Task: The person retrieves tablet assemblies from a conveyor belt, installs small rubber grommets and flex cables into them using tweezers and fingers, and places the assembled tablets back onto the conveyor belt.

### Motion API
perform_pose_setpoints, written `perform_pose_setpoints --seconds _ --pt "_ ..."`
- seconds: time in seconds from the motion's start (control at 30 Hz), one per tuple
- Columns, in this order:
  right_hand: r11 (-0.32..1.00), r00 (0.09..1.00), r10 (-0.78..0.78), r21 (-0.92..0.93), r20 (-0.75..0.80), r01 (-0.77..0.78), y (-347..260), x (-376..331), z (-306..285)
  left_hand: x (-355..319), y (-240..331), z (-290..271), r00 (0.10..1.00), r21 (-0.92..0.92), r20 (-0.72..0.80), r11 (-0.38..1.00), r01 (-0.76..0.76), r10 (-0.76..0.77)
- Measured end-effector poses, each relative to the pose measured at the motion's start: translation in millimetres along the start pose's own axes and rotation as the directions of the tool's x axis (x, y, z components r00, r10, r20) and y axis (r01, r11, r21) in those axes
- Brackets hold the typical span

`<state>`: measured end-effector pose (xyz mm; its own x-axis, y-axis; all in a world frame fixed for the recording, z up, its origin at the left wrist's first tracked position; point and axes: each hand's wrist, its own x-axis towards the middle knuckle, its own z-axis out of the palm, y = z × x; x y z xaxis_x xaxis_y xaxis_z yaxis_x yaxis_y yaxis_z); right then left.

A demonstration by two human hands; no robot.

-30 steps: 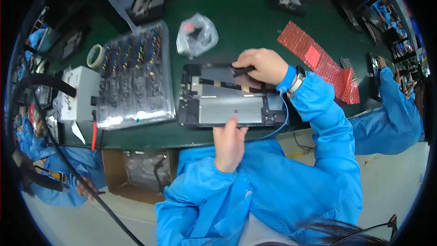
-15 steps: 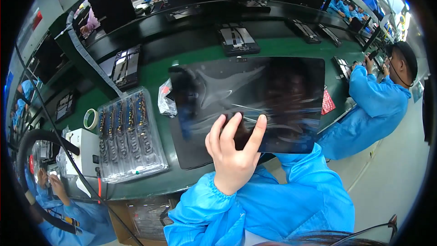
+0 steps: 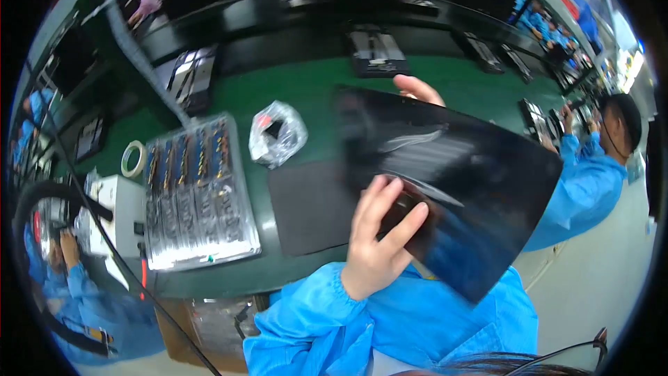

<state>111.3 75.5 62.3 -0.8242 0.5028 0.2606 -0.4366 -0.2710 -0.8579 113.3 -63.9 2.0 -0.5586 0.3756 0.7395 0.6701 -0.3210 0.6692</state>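
Note:
A glossy black screen panel point(image 3: 473, 181), like a tablet's, is tilted in front of me, with pale streaks of glare on its face. My right hand point(image 3: 419, 89) grips it from behind; only part of the hand shows above the far edge. Against the panel's lower left part, my left hand point(image 3: 376, 244) rests its fingertips, thumb and fingers apart. Whether those fingertips touch a film on the face, I cannot tell. Left of the panel, a dark flat mat point(image 3: 306, 209) lies on the green bench, with a crumpled clear plastic bag point(image 3: 277, 132) just beyond it.
A clear tray point(image 3: 202, 198) of small parts stands on the left, beside a tape roll point(image 3: 133, 159) and a white box point(image 3: 118, 216). Opened devices point(image 3: 376, 52) lie along the bench's far side. A co-worker in blue point(image 3: 591, 174) sits at the right.
The panel has turned clockwise, tilted and shifted right, uncovering the mat and the plastic bag. My right hand has come into view at its far edge. My left hand has moved slightly right.

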Motion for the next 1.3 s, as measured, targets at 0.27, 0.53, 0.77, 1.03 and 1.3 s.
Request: perform_pose_setpoints --seconds 0.27,0.53,0.77,1.03,1.3 --pt "0.062 0.805 0.398 -0.888 0.441 0.456 33.3 29.9 -33.0 -79.0 -21.5 22.1 0.53 -0.784 0.078 0.276 0.556 -0.844" --pt "0.104 0.784 0.452 -0.898 0.426 0.428 79.8 21.8 -39.9 -81.6 -34.5 -15.8 0.419 -0.92 0.282 -0.12 0.373 -0.863" --pt "0.194 0.931 0.207 -0.945 0.302 0.263 42.8 -13.2 -67.9 -68.1 -7.5 -125.1 0.257 -0.025 0.738 0.355 0.934 -0.624" --pt "0.161 0.941 0.296 -0.963 -0.163 -0.218 37.8 -88.6 -106.4 -70.8 -18.3 -117.5 0.491 0.652 0.14 0.453 0.608 -0.86" --pt "0.944 0.88 0.272 -0.072 -0.39 -0.323 2.1 -94.6 -127.9 -56.5 3.4 -132.9 0.583 0.04 0.528 0.704 0.709 -0.617"
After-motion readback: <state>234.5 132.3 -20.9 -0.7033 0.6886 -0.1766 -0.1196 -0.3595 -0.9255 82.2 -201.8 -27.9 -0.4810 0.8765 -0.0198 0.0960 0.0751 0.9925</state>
